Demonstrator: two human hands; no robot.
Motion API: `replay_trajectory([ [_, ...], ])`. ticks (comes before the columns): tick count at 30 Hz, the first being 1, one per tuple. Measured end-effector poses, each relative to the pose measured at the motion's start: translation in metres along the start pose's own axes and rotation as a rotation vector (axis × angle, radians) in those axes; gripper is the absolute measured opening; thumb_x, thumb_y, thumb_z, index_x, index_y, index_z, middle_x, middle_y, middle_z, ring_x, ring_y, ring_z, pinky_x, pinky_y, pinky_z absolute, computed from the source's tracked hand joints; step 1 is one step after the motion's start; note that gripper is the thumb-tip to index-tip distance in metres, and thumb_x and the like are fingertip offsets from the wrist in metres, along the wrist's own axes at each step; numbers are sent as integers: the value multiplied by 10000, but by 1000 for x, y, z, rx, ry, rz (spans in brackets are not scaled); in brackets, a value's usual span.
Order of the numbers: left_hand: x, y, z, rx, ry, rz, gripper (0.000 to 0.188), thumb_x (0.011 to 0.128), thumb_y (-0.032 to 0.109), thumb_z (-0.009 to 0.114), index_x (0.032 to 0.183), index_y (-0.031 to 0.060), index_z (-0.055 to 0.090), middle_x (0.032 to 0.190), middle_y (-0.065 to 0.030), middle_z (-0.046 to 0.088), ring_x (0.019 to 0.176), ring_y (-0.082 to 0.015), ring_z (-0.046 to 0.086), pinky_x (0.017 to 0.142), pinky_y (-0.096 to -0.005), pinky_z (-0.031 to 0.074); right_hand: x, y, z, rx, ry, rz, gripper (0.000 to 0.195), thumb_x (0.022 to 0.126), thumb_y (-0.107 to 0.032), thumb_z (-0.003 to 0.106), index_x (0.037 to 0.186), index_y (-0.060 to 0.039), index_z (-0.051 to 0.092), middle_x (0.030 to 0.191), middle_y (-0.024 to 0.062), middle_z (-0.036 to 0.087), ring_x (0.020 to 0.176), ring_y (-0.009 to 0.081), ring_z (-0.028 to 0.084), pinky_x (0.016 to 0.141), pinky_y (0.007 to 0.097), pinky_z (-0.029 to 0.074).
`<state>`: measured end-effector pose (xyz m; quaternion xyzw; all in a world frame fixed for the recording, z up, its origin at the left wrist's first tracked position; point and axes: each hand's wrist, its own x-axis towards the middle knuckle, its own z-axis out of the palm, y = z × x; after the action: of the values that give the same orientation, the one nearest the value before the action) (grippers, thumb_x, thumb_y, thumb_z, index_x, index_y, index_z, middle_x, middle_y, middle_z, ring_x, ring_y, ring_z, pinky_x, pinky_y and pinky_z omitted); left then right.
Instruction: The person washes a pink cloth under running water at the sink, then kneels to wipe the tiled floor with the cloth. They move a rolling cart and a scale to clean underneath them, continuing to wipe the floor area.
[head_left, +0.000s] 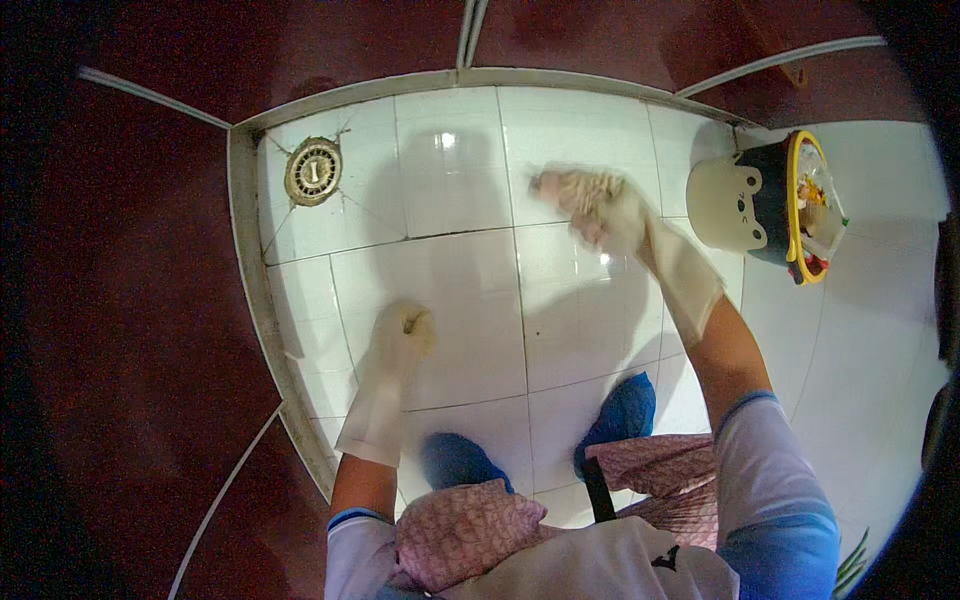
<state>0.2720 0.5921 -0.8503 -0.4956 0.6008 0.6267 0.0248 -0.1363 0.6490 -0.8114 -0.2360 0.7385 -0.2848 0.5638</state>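
Both of my hands wear pale, translucent gloves that reach up the forearms. My left hand (412, 334) is curled over the white floor tiles (457, 300); nothing shows in it. Blurred by motion, my right hand (600, 206) is further forward and to the right, with a crumpled beige, fibrous-looking thing (589, 189) at its fingers, perhaps a cloth or scourer. Whether that thing touches the tiles cannot be told. Below my hands are blue foot coverings (465, 461) on my feet.
A round floor drain (313, 172) lies at the far left corner. A bin with a bear face (739, 204), a yellow rim and rubbish inside stands at the right. Dark red panels (360, 45) with a pale base edge bound the floor ahead and left. Green leaves (852, 562) show bottom right.
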Motion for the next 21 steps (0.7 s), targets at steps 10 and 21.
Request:
replay_trajectory([
  [10,22,26,-1,6,83,82,176,900,144,705,844,-2,623,733,-91,630,663,-168,607,611,-344,498,-153,162,202,-176,122,-126,210,967,13,539,1116,-45,674,975,89,702,918,167,669,818,316,559],
  [21,35,45,27,456,107,-65,265,810,140,821,884,3,607,837,-173,709,789,-319,703,721,-416,547,-47,136,-32,870,1150,-317,355,1048,-7,474,1392,-13,566,1324,113,621,1197,165,565,1073,278,428],
])
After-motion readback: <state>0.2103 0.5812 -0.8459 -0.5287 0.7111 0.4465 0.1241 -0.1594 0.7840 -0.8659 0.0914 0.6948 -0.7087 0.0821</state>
